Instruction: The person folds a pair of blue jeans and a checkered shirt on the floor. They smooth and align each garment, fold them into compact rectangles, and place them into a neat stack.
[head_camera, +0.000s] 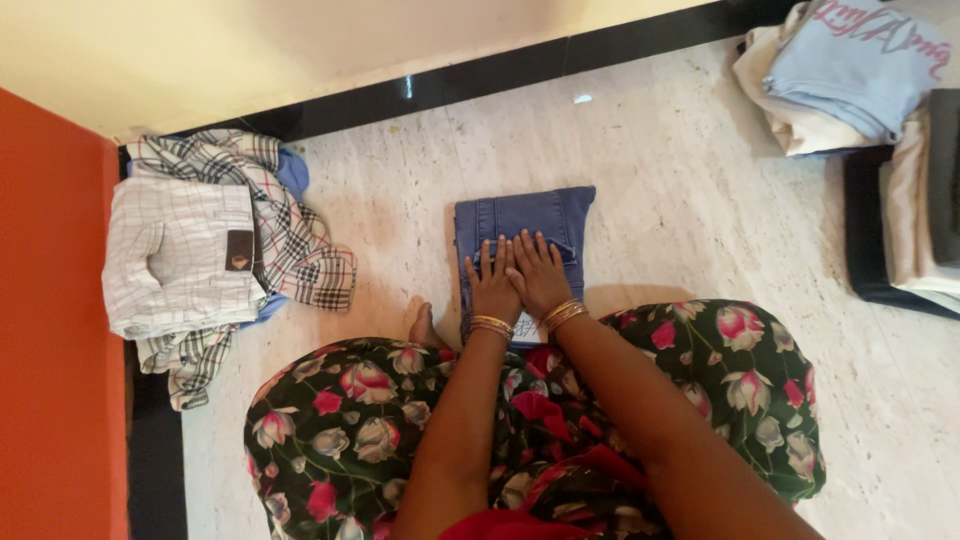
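Head view, listed near to far. Floral-print garment (700, 370): covers the person's crossed legs at the lower edge. Left hand (493, 285) and right hand (540, 275): side by side, fingers extended and flat, palms pressing down, grasping nothing; gold bangles (565, 315) on both wrists. Folded blue jeans (525, 215): on the pale stone floor (680, 200) directly before the knees, under both hands. Pile of checked shirts (200, 250): on the floor to the left, beside an orange wall (50, 300). Stack of folded clothes (850, 70): far right, well apart from the jeans.
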